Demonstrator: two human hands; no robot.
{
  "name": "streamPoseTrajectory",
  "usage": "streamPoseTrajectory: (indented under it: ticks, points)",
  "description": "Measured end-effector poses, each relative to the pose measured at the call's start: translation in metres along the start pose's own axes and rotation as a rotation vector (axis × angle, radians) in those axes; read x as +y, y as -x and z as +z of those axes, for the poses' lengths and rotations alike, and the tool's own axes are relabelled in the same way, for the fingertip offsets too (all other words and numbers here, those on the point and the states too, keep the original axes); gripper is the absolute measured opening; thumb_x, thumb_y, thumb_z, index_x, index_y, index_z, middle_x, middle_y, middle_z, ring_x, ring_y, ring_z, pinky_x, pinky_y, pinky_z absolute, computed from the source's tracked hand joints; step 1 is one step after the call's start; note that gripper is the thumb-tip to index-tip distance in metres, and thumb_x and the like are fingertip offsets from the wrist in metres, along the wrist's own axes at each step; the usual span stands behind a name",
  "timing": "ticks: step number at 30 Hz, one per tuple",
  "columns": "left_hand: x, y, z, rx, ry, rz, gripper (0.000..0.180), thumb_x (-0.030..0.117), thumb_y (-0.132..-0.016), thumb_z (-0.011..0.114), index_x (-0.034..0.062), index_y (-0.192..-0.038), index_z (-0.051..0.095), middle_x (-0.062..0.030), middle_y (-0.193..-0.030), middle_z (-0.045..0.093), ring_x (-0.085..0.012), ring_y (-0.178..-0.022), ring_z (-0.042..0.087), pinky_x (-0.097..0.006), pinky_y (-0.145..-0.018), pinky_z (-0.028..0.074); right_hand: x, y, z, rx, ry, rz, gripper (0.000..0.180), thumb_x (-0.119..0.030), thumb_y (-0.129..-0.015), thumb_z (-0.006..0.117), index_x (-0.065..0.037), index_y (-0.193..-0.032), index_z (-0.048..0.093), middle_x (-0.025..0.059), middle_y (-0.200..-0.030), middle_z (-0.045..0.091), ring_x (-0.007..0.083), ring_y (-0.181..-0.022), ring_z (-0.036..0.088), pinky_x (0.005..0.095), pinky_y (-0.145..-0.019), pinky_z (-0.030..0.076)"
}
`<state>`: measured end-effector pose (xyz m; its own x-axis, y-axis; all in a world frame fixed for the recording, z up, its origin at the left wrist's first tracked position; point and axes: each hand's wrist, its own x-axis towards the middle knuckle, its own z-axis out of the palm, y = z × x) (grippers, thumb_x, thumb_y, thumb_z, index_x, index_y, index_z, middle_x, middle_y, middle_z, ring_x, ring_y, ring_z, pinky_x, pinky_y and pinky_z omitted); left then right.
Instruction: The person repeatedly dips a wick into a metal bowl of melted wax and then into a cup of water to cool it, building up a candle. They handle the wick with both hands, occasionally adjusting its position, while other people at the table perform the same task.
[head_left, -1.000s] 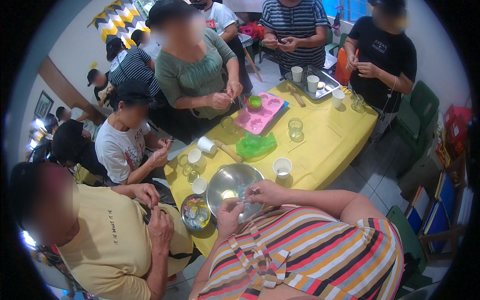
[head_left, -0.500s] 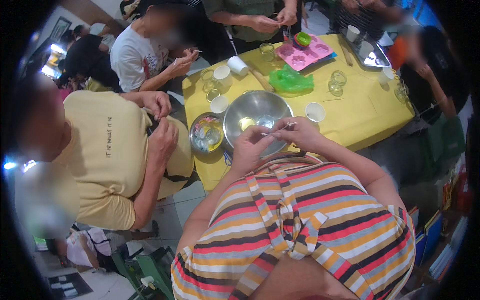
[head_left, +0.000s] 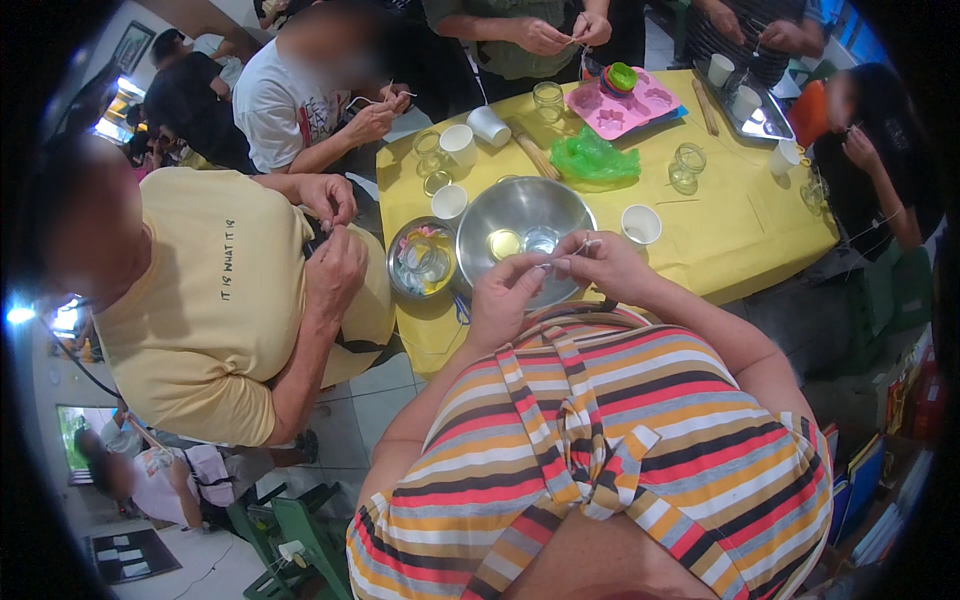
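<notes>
Yellow cloth covers the table (head_left: 740,235) at upper centre, where the left hand (head_left: 503,300) and right hand (head_left: 600,262) pinch what looks like a thin wick (head_left: 565,256) between fingertips over a steel bowl (head_left: 520,215), near four white cups, a pink mould (head_left: 625,105) and a green bag (head_left: 592,160).
</notes>
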<state>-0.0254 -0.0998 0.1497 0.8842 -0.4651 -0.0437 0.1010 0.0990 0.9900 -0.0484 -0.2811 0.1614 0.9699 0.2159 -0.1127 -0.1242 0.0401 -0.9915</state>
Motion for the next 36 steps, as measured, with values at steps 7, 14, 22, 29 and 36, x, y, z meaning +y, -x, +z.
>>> streamPoseTrajectory:
  ticks: [7,14,22,29,36]
  points:
    - [0.011,-0.005,0.005,0.009,-0.259,0.189,0.016,0.005,-0.081,0.057,-0.0004,-0.096,0.060,-0.0033,-0.085,0.060,-0.0077,-0.074,0.053,-0.020,-0.067,0.043,-0.003,-0.003,0.005,0.058,-0.081,0.052,0.017,-0.019,-0.079,0.061,-0.003,-0.083,0.058,0.0015,-0.067,0.056,0.0054,-0.052,0.044,0.0189,-0.046,0.035]
    - [0.012,-0.004,0.002,0.059,-0.306,0.155,0.012,0.006,-0.081,0.057,0.0007,-0.091,0.061,-0.0031,-0.080,0.060,-0.0075,-0.069,0.053,-0.021,-0.063,0.044,-0.006,-0.004,-0.001,0.070,-0.112,0.071,0.014,-0.018,-0.079,0.060,-0.004,-0.080,0.059,0.0012,-0.064,0.056,0.0050,-0.050,0.044,0.0187,-0.044,0.034]
    - [0.031,-0.006,-0.003,0.036,-0.770,0.465,0.011,0.005,-0.075,0.060,0.0014,-0.085,0.062,-0.0089,-0.075,0.060,-0.0133,-0.058,0.054,-0.024,-0.052,0.044,-0.017,-0.007,0.003,0.059,0.036,0.132,0.014,-0.019,-0.079,0.058,-0.005,-0.079,0.059,0.0011,-0.063,0.056,0.0049,-0.050,0.045,0.0184,-0.044,0.034]
    - [0.025,-0.010,-0.005,0.012,-0.899,0.644,0.008,0.003,-0.070,0.061,0.0011,-0.078,0.060,-0.0101,-0.074,0.059,-0.0195,-0.058,0.056,-0.027,-0.052,0.045,-0.015,-0.010,0.002,0.008,-0.224,0.228,0.015,-0.016,-0.077,0.059,-0.001,-0.075,0.056,0.0043,-0.058,0.055,0.0070,-0.042,0.042,0.0199,-0.039,0.031]
    - [0.023,-0.006,-0.003,0.028,-0.765,0.429,0.007,0.005,-0.072,0.060,0.0004,-0.078,0.059,-0.0087,-0.066,0.056,-0.0147,-0.054,0.052,-0.025,-0.050,0.041,-0.005,-0.008,0.005,0.076,-0.167,0.133,0.011,-0.013,-0.077,0.059,-0.002,-0.078,0.057,0.0050,-0.065,0.056,0.0089,-0.047,0.044,0.0212,-0.044,0.033]
